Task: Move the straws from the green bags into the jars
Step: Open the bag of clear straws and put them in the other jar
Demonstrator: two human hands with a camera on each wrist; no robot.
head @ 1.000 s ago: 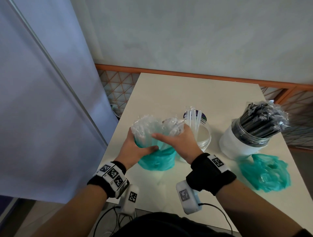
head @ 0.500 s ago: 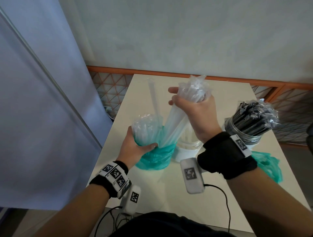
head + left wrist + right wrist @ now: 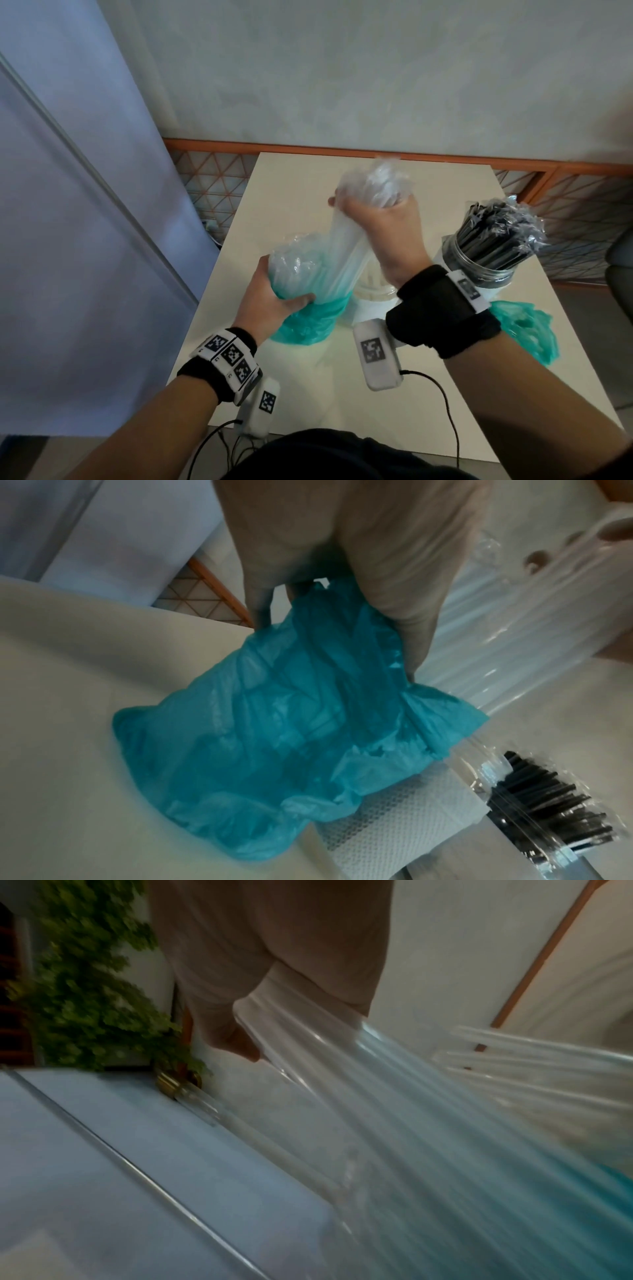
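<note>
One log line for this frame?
left hand: holds green bag | right hand: grips clear straws, half out | black straws: jarred

Head view: soft, even, cool daylight; faint shadows on desk (image 3: 294,192). Wide-angle bowing at edges. Both wrist views dim, grainy. Right wrist: heavy motion smear on clear straws (image 3: 428,1123), plant (image 3: 89,993) unfocused.

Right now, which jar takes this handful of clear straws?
On the white table, look just behind the right hand. The white jar there sits between the held green bag and the jar of black straws; it holds no black straws.
</note>
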